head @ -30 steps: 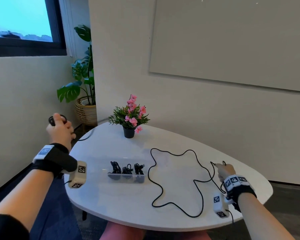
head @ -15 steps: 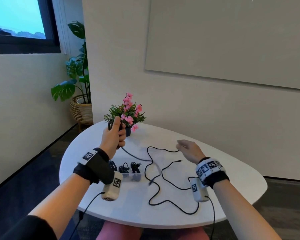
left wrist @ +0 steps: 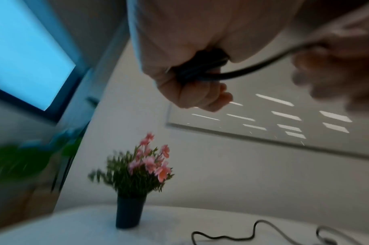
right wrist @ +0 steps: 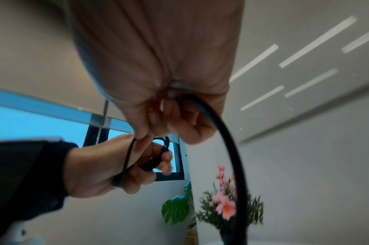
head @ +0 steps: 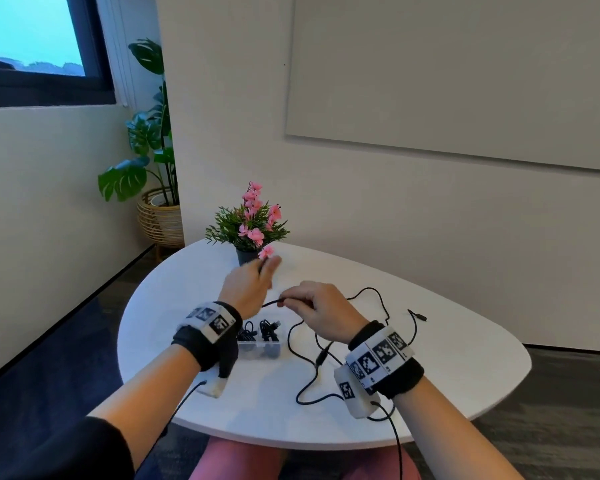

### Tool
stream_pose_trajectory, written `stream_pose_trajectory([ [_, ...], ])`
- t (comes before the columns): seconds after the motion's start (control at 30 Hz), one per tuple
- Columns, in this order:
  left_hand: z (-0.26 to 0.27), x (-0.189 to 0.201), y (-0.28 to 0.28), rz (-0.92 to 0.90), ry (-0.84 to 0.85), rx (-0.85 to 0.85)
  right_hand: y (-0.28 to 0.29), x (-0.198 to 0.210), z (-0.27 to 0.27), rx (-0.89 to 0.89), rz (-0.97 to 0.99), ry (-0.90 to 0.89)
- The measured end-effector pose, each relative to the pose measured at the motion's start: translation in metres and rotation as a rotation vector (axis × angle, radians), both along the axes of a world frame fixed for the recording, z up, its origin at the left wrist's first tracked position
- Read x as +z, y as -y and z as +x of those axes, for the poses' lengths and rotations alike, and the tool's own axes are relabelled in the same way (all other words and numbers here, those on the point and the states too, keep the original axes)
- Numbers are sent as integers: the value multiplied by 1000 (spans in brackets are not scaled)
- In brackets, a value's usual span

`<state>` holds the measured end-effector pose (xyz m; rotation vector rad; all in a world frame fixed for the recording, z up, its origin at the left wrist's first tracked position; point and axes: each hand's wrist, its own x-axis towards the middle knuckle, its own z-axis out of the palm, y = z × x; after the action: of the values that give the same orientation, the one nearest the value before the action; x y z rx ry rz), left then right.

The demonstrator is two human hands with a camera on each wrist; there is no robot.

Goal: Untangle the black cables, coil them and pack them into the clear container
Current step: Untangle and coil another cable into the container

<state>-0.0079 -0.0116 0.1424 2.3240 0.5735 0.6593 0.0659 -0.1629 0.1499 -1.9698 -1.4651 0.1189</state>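
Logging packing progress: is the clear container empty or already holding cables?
Holding cables. The clear container shows black coiled cables inside, on the table beside the left hand.

Black cable (head: 329,355) partly coiled, clear container (head: 261,347) holding coiled cables

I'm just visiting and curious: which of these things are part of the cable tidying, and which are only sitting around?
Part of the job: black cable, clear container, left hand, right hand.
Just there: flower pot, leafy plant, white table.
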Motion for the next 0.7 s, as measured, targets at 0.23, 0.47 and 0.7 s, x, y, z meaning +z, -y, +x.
stream_pose_trajectory([
  [0.23, -5, -14, 15, -340, -237, -379, 7, -6, 17, -263, 303, -194],
  [0.47, -12, -7, 23, -683, -10, -542, 7, -21, 24, -273, 394, -499],
  [0.7, 0, -8, 25, -1172, 476, -353, 6, -30, 21, -276, 356, -410],
])
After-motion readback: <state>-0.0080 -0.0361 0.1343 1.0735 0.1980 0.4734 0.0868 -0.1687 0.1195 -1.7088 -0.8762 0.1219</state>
